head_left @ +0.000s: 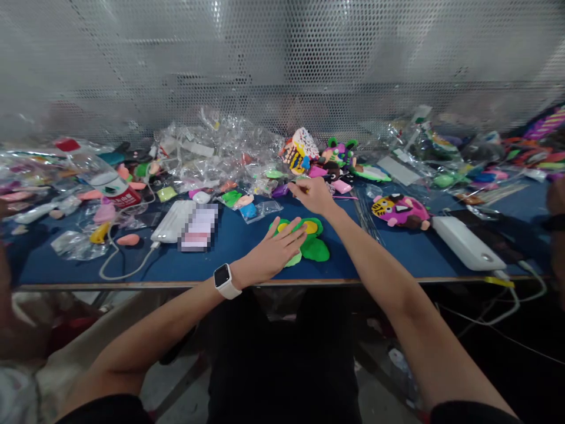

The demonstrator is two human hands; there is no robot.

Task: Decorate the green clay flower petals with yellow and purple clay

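My left hand [276,250], with a white watch on the wrist, lies flat with fingers stretched out on a green clay flower [315,247] with a yellow middle, near the front edge of the blue table [397,247]. My right hand [314,193] reaches further back, its fingers pinched round a small thin thing that I cannot make out, just in front of a pile of coloured clay figures [318,156].
Clear plastic bags and clay pieces [212,153] crowd the back of the table. A white power bank [172,221] with a cable lies at left, another white power bank [468,242] at right, and a pink clay figure [399,210] beside it. A perforated metal screen stands behind.
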